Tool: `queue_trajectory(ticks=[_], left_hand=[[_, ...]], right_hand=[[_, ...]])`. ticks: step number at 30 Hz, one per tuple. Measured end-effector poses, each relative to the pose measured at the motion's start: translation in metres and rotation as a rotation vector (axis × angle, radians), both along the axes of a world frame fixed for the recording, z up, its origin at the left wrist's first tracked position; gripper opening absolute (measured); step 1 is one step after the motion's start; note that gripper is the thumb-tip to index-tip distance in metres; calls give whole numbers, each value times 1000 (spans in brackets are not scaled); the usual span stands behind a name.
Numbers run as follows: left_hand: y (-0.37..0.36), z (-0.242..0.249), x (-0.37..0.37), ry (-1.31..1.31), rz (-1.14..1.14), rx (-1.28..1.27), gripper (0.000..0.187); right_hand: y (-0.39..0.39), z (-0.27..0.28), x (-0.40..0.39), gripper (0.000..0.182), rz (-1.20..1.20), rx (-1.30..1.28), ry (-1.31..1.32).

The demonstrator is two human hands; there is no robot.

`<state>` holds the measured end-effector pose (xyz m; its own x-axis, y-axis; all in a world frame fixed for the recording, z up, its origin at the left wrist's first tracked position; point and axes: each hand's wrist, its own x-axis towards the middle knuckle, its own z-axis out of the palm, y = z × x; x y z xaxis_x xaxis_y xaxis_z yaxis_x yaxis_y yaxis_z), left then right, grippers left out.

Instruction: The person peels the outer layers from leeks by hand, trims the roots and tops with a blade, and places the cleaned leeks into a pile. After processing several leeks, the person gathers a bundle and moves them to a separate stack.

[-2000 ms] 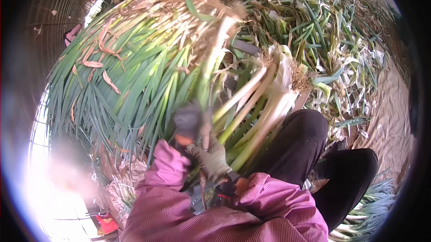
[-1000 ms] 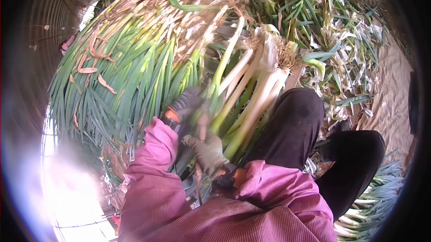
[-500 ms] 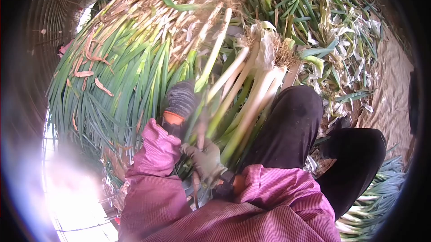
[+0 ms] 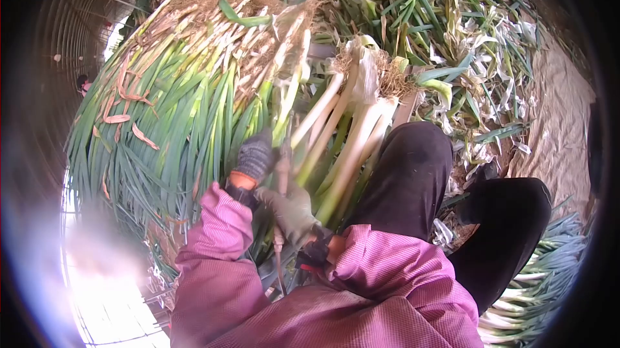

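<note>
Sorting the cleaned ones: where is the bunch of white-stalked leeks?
In the head view, the leek bunch stands centre frame, above both gloved hands, between the big green pile and the person's knee.

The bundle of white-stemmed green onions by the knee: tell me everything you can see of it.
The bundle of green onions is a handful of long stalks with pale white stems shading to green lower down. Their root ends, topped with tangled brown roots and loose papery skin, point up and away from the person. The stalks lie tilted, resting against the black-trousered knee on one side and the big pile of green onions on the other. The gloved left hand and right hand meet at its lower, greener part; the exact grip is blurred.
</note>
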<state>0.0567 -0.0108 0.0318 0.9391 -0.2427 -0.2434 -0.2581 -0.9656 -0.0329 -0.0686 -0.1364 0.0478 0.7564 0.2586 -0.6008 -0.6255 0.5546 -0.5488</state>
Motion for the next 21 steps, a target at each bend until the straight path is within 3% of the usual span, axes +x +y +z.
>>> queue_trajectory(ticks=[4, 6, 10, 13, 15, 17, 19, 21], left_hand=[[36, -10, -27, 22, 11, -15, 36], [100, -63, -37, 44, 12, -55, 31], [114, -56, -66, 130, -127, 142, 20], [101, -43, -81, 66, -131, -2, 17], [102, -35, -88, 82, -356, 184, 19], [93, -20, -95, 95, -336, 128, 22], [70, 7, -105, 105, -64, -163, 25], [72, 8, -112, 108, 16, -311, 30]], right_hand=[[5, -7, 11, 36, -7, -147, -76], [1, -5, 15, 37, 18, -200, -116], [7, -10, 18, 38, -9, -237, -148], [11, -16, 21, 38, 4, -218, -167], [17, -23, 24, 38, 3, -173, -120], [12, -14, 27, 37, -9, -191, -113], [8, -9, 34, 35, 35, -162, -88], [7, -8, 41, 33, 144, -53, -29]])
